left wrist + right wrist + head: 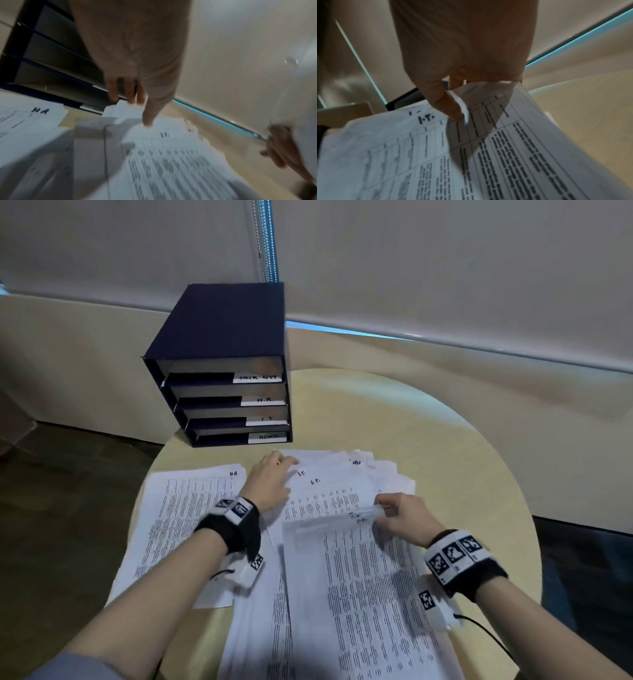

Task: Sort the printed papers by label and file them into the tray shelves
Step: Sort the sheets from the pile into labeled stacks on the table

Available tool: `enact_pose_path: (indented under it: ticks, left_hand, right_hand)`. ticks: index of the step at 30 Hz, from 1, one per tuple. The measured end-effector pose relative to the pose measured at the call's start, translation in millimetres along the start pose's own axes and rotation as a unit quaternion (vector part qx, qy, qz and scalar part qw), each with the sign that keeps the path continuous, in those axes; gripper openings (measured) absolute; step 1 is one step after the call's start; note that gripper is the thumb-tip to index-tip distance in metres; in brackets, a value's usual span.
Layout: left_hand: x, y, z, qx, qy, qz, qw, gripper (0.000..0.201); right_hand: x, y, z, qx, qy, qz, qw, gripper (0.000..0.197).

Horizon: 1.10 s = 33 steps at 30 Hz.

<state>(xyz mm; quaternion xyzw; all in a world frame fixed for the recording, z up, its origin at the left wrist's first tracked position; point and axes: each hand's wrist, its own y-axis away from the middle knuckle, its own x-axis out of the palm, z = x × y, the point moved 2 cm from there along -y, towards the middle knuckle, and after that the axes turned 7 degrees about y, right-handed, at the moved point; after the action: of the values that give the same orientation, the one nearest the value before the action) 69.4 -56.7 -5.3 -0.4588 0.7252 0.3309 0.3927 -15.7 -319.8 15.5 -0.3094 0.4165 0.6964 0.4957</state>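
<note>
A dark blue tray shelf unit (219,337) stands at the back of the round table, with white labels "TASK LIST", "H.R.", "I.T." and "ADMIN" on its four trays. A fanned pile of printed papers (329,484) lies in front of it. My left hand (270,481) rests on the pile's far left corner with straight fingers (147,121). My right hand (397,508) pinches the top edge of a sheet marked "I.T." (359,577) and lifts it off the pile; the thumb (448,106) lies on its printed face. A sheet marked "HR" (185,525) lies apart on the left.
The round wooden table (462,460) has bare surface to the right of the papers and behind them. A pale wall and a window blind with a bead chain (270,241) stand behind the shelf unit. Dark floor (68,491) shows on the left.
</note>
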Motion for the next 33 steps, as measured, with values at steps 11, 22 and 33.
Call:
enact_pose_path:
  ticks: [11, 22, 33]
  left_hand:
    - [36, -8, 5, -0.002, -0.052, 0.003, 0.999, 0.037]
    - [31, 10, 9, 0.083, 0.048, -0.043, 0.995, 0.02]
    - [19, -5, 11, -0.024, 0.033, -0.104, 0.994, 0.014]
  right_hand:
    - [27, -34, 24, 0.014, 0.148, 0.049, 0.988, 0.017]
    - [34, -49, 30, -0.098, 0.195, -0.087, 0.972, 0.01]
    - [29, -46, 29, -0.112, 0.171, -0.123, 0.971, 0.013]
